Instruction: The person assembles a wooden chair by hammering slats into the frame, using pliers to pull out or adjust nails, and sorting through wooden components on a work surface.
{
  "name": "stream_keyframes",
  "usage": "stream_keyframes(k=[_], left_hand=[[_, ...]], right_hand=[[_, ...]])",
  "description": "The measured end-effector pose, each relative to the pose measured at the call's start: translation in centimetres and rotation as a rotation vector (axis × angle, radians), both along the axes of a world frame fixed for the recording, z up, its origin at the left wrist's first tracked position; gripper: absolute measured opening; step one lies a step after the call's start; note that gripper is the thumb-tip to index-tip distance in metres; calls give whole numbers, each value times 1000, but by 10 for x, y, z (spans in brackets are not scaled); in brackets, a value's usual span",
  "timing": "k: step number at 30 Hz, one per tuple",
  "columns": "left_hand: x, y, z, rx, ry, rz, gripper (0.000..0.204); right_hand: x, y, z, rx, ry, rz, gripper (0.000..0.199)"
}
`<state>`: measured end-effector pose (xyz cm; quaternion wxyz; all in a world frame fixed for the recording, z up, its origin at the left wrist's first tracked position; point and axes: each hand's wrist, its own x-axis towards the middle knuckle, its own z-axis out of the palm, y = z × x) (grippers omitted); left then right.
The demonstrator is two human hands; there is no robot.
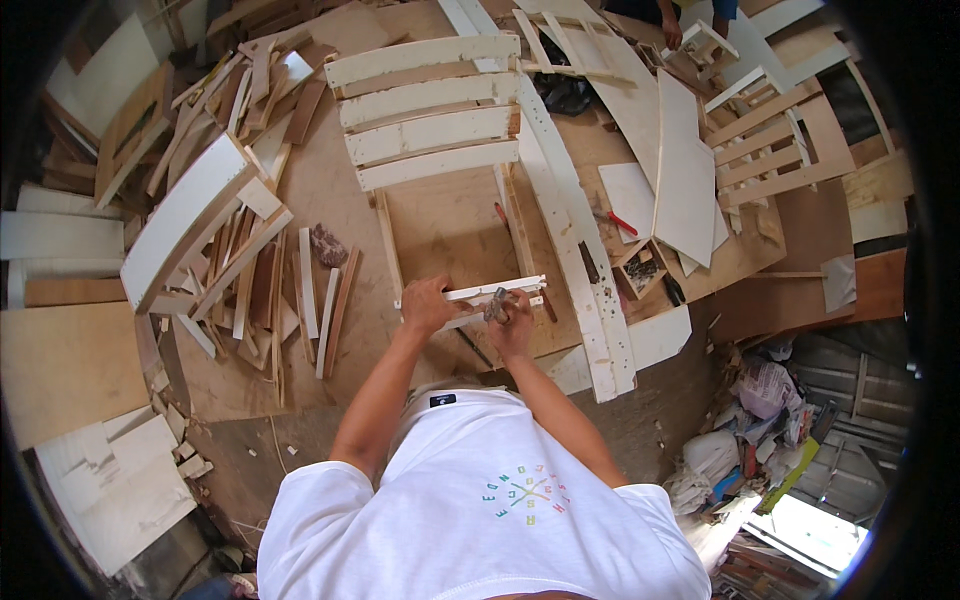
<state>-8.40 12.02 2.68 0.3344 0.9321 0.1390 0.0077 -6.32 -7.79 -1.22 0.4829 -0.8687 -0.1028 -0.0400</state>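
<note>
A slatted wooden frame lies on the plywood worktop before me, with several curved white slats across its far part and two side rails running toward me. My left hand is closed around the left end of a white crosspiece at the frame's near end. In my right hand is a hammer, its metal head up against the near side of that crosspiece. My fingers hide most of the handle. No nail can be made out under the hammer head.
A long white board runs along the frame's right side. Beyond it are a small box of nails and a red-handled tool. Curved white framework and scrap strips crowd the left. Another person's hand shows at far right.
</note>
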Motion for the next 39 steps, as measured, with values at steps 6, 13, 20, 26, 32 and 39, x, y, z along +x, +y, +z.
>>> stream_keyframes(k=[6, 13, 20, 26, 32, 39], left_hand=[[2, 8, 6, -122, -48, 56, 49], [19, -8, 6, 136, 212, 21, 29], [54, -5, -4, 158, 426, 138, 40], [66, 14, 4, 61, 473, 35, 70], [58, 13, -16, 72, 238, -116, 70], [72, 5, -19, 134, 400, 16, 60]], right_hand=[[3, -2, 4, 41, -206, 9, 26], [1, -4, -1, -17, -216, 6, 27], [1, -3, 9, 32, -314, 96, 25], [-4, -6, 1, 26, -261, 77, 22], [-6, 1, 16, 9, -237, 61, 24], [-7, 0, 6, 66, -267, 89, 28]])
